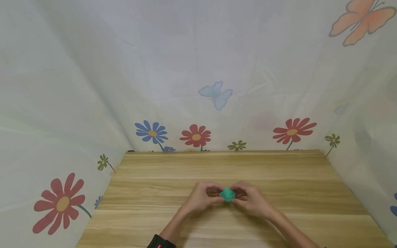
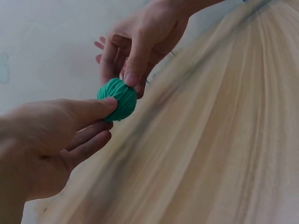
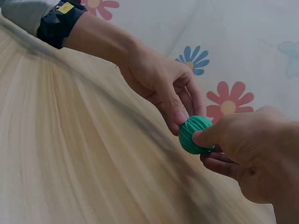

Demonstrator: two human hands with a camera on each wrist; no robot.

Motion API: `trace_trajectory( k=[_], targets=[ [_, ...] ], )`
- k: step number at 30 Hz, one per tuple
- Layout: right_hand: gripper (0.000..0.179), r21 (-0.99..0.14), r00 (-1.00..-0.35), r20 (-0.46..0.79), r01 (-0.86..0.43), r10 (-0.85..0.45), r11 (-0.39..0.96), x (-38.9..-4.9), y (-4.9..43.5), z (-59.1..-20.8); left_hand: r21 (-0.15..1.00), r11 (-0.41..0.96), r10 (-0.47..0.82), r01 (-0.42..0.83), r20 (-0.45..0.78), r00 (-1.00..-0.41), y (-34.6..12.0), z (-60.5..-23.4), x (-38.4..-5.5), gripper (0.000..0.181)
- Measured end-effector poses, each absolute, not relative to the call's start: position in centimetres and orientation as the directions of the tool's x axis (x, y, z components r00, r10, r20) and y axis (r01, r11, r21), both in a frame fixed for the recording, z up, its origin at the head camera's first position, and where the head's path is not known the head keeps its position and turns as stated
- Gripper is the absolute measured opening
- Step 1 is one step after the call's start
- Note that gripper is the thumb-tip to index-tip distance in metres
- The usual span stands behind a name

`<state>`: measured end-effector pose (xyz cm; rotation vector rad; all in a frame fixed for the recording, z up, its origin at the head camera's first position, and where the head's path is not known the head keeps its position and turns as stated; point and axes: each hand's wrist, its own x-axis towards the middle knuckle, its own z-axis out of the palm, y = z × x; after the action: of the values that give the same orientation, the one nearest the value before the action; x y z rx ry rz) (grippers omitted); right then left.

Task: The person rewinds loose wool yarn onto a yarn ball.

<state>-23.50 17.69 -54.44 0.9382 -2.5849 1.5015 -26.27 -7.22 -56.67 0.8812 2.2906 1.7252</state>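
Observation:
A small ball of green yarn (image 1: 227, 195) is held between both hands, over the near middle of the wooden table. My left hand (image 1: 201, 198) pinches its left side, thumb in front and fingers behind. On the other side my right hand (image 1: 252, 200) pinches it in the same way. In the left wrist view the yarn ball (image 2: 122, 103) shows its wound strands, with the left thumb lying on them. The right wrist view shows the yarn ball (image 3: 190, 140) between both thumbs; the fingertips behind it are partly hidden.
The wooden table (image 1: 155, 172) has a pale grain and reaches back to a white curtain (image 1: 173, 69) printed with flowers and butterflies. That curtain also hangs along the left and right sides. A black band (image 1: 160, 242) is around the left wrist.

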Motion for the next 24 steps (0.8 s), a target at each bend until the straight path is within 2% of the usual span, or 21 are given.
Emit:
trace_trajectory(
  k=[3,11,17,20,24],
  targets=[
    [0.039,-0.755,-0.818,0.281,-0.512,-0.502,0.41,-23.3,17.7,-55.0,0.909,0.168,0.545,0.381,0.237,-0.804,-7.0,-57.5,-26.2,0.031],
    [0.039,-0.726,-0.783,0.308,-0.561,-0.541,0.399,-22.9,17.9,-55.6,0.863,0.209,0.56,0.46,0.281,-0.78,-6.6,-58.4,-26.0,0.031],
    [0.054,-0.699,-0.794,0.268,-0.551,-0.546,0.457,-22.7,18.7,-55.2,0.786,0.279,0.561,0.551,0.332,-0.758,-7.6,-57.8,-25.7,0.034],
    [0.062,-0.681,-0.801,0.255,-0.547,-0.542,0.488,-22.6,19.7,-54.7,0.703,0.381,0.544,0.6,0.355,-0.761,-8.9,-57.1,-25.9,0.038],
    [0.061,-0.551,-0.797,0.318,-0.596,-0.513,0.585,-22.7,21.0,-54.1,0.528,0.531,0.529,0.663,0.405,-0.746,-10.6,-55.6,-26.1,0.045]
  ],
)
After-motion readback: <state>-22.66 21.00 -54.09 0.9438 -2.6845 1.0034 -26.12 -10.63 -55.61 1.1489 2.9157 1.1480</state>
